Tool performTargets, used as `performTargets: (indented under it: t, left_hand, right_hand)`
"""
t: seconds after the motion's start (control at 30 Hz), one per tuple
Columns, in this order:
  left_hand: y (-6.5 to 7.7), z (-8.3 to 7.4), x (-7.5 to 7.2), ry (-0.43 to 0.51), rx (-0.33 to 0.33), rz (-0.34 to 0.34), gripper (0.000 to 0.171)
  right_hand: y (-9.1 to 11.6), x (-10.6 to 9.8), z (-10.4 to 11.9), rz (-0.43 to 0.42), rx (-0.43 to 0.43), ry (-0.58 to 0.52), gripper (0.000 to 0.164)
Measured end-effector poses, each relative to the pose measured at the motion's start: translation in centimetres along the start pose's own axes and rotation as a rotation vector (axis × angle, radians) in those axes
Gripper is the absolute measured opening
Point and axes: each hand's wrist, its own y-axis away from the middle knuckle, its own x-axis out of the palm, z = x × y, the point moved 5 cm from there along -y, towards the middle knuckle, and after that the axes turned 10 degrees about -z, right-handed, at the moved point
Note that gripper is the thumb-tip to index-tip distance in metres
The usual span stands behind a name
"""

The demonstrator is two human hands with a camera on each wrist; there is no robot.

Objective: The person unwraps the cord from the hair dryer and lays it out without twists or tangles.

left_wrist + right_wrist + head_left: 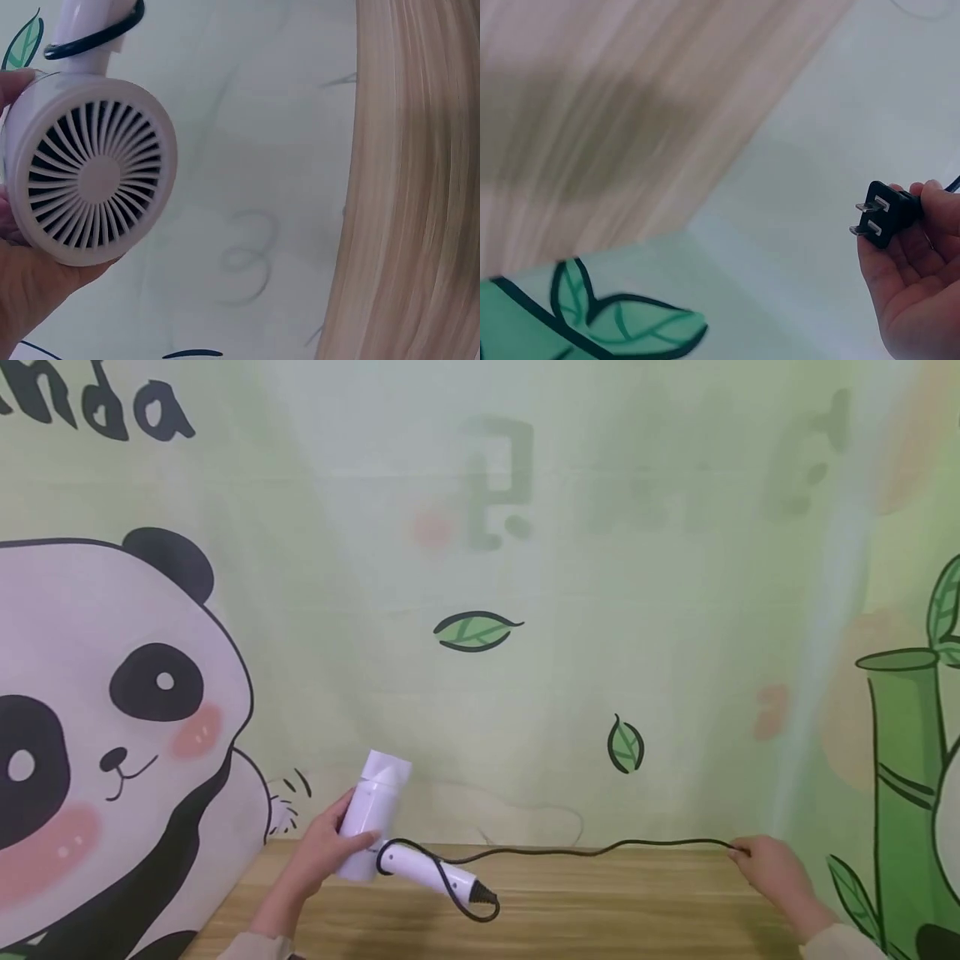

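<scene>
A white hair dryer is gripped round its barrel by my left hand, raised over the table with the nozzle pointing up. Its round slotted vent faces the left wrist camera. The handle slants down to the right, with the black cord looped round it. From there the cord stretches across to my right hand. In the right wrist view, that hand pinches the black two-prong plug at its cord end, prongs facing outward.
A wood-grain table lies below both hands. Right behind it hangs a pale green cloth backdrop printed with a panda, leaves and a bamboo stalk.
</scene>
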Motion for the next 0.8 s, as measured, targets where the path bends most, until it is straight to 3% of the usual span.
performTargets:
  t: [0.13, 0.37, 0.63, 0.8]
  left_hand:
    - [-0.2, -0.4, 0.2, -0.07, 0.044, 0.013, 0.087]
    - [-0.9, -1.1, 0.2, -0.197, 0.092, -0.058, 0.087]
    - [-0.9, -1.0, -0.1, -0.227, 0.089, -0.094, 0.086]
    - [-1.0, -0.9, -0.5, -0.248, 0.1, -0.167, 0.087]
  right_hand:
    - [-0.5, -1.4, 0.1, -0.007, -0.003, 0.01, 0.034]
    - [-0.6, -2.7, 0.4, -0.02, -0.026, 0.035, 0.035]
    - [-0.1, -4.7, 0.6, -0.083, -0.04, 0.054, 0.035]
    - [0.7, -5.4, 0.9, -0.091, -0.048, 0.048, 0.035]
